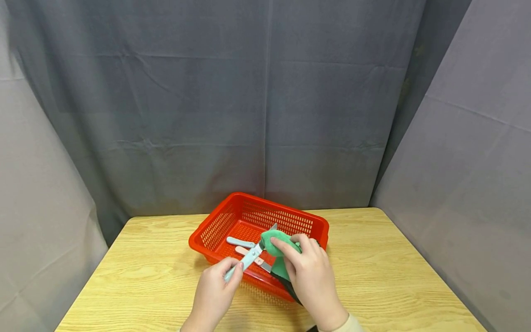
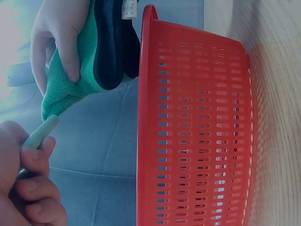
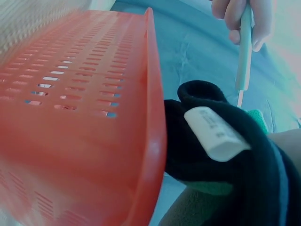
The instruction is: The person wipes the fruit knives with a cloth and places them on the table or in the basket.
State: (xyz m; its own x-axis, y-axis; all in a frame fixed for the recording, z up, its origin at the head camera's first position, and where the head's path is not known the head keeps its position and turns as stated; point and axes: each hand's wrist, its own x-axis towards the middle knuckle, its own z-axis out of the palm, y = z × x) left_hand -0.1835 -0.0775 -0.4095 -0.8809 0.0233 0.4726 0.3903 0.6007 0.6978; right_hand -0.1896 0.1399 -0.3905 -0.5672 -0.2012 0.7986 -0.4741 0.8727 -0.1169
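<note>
My left hand (image 1: 215, 288) grips a knife by its pale blue handle (image 1: 244, 265), with the blade pointing up and right over the basket. A green cloth (image 1: 277, 242) with dark edging is pinched around that blade by my right hand (image 1: 311, 272); the blade's tip shows past the cloth. Inside the red basket (image 1: 265, 201) lie another knife with a pale blue handle (image 1: 239, 242) and one with a pink handle (image 1: 240, 250), both partly hidden. In the right wrist view, a white label (image 3: 216, 134) hangs on the cloth's dark edging.
The perforated basket stands on a light wooden table (image 1: 157, 267), close to its back edge. A grey curtain (image 1: 199, 115) hangs behind, and paler cloth walls (image 1: 469, 152) stand at both sides.
</note>
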